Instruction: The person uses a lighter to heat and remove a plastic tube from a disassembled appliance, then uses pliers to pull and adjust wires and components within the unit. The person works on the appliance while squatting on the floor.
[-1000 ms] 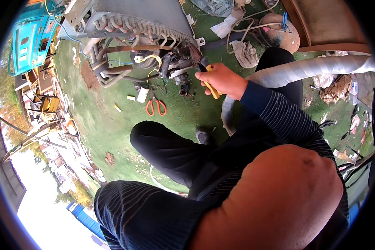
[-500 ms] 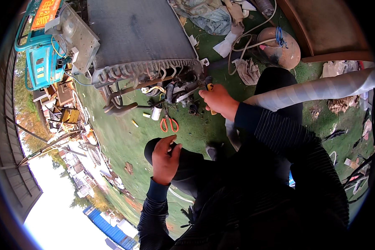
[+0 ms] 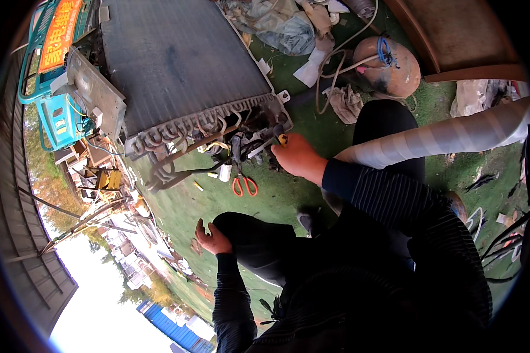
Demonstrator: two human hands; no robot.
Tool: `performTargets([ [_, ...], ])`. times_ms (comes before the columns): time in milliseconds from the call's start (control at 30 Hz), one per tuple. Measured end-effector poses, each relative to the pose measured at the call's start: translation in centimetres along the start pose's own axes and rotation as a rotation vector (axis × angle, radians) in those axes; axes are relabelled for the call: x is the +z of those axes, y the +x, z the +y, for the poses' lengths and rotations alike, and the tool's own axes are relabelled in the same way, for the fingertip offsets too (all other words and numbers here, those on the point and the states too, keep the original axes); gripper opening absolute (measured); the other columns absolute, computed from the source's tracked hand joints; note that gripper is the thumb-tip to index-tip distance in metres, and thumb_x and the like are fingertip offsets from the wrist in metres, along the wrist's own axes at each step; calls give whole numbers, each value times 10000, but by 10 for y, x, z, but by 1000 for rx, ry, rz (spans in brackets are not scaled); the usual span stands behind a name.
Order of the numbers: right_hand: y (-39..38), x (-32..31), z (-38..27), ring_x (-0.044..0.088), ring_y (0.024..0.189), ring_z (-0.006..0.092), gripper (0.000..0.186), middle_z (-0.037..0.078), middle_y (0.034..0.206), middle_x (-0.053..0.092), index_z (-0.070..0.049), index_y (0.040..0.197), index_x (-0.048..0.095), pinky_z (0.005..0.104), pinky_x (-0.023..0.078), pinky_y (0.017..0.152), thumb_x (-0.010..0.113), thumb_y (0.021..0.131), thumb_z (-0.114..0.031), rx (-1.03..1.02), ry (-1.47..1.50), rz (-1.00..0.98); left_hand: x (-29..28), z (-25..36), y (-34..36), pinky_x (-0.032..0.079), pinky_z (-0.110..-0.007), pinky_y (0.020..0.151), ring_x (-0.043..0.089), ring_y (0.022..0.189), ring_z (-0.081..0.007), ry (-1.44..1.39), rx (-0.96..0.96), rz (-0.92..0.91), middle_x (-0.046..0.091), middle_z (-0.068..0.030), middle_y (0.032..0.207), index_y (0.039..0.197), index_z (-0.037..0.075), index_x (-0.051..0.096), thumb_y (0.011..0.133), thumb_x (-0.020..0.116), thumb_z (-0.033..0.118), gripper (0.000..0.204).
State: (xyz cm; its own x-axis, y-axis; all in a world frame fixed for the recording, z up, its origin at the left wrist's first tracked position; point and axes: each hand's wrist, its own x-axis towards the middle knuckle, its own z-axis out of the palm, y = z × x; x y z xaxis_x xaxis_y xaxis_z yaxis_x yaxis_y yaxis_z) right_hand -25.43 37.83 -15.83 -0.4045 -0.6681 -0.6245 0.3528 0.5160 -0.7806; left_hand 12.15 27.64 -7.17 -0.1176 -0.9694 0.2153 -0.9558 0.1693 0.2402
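My right hand (image 3: 299, 157) is closed around a tool with a yellow-and-black handle (image 3: 283, 140); its working end is hard to make out against the dark parts. It is at the near right corner of a large grey finned coil (image 3: 176, 59), by a cluster of dark fittings and wires. Bent pipes (image 3: 174, 156) run along the coil's near edge. Orange-handled scissors (image 3: 245, 186) lie just left of that hand, beside a small white cylinder (image 3: 225, 172). Beside my left knee, my left hand (image 3: 213, 240) is held with fingers slightly bent and apart, holding nothing.
A grey tape-wrapped tube (image 3: 441, 132) crosses over my right leg. Farther right sit a rusty rounded tank (image 3: 388, 67) with a hose and a brown wooden panel (image 3: 453, 35). Crumpled cloths (image 3: 288, 29) lie behind the coil. A turquoise vehicle (image 3: 59, 120) stands at far left.
My left hand has moved left and down, away from the scissors, to beside the knee. My right hand keeps its hold on the tool. The view has shifted slightly.
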Motion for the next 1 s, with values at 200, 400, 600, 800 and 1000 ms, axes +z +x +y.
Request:
performTargets([
  [200,-8,-10,-13,682,1000,475,385,301,1036,709,80,1078,651,527,526,871,602,967,-285,18,24,-113,-4,8,-4,520,-467,978,634,1153,-360,-28,-4,-22,653,-194,1270,1298,-12,672,937,632,94,378],
  [400,-14,-11,-15,705,750,365,363,192,816,709,29,965,671,482,534,718,628,978,-331,42,-206,-19,-5,21,-7,520,-459,983,636,1167,-358,-56,23,-15,657,-187,1266,1268,-15,684,937,626,75,348],
  [600,-43,-18,-12,727,851,430,324,240,893,739,7,903,751,523,579,748,634,901,-295,-262,-833,-496,-13,27,-12,478,-469,1041,621,1187,-364,-67,191,3,670,-177,1278,1232,-9,702,954,638,95,303],
  [800,-49,-14,8,721,750,410,286,188,778,723,-24,810,753,518,573,681,641,879,-279,-373,-968,-500,-25,136,-31,487,-422,1017,625,1177,-330,-251,581,-256,697,-154,1245,1134,1,725,975,649,123,214],
  [1000,-55,-3,22,725,721,375,194,169,761,725,-35,740,744,505,548,617,684,792,-212,-474,-1080,-379,-15,125,-17,508,-431,973,650,1077,-343,-395,570,-322,719,-142,1151,1126,9,728,913,683,40,221],
])
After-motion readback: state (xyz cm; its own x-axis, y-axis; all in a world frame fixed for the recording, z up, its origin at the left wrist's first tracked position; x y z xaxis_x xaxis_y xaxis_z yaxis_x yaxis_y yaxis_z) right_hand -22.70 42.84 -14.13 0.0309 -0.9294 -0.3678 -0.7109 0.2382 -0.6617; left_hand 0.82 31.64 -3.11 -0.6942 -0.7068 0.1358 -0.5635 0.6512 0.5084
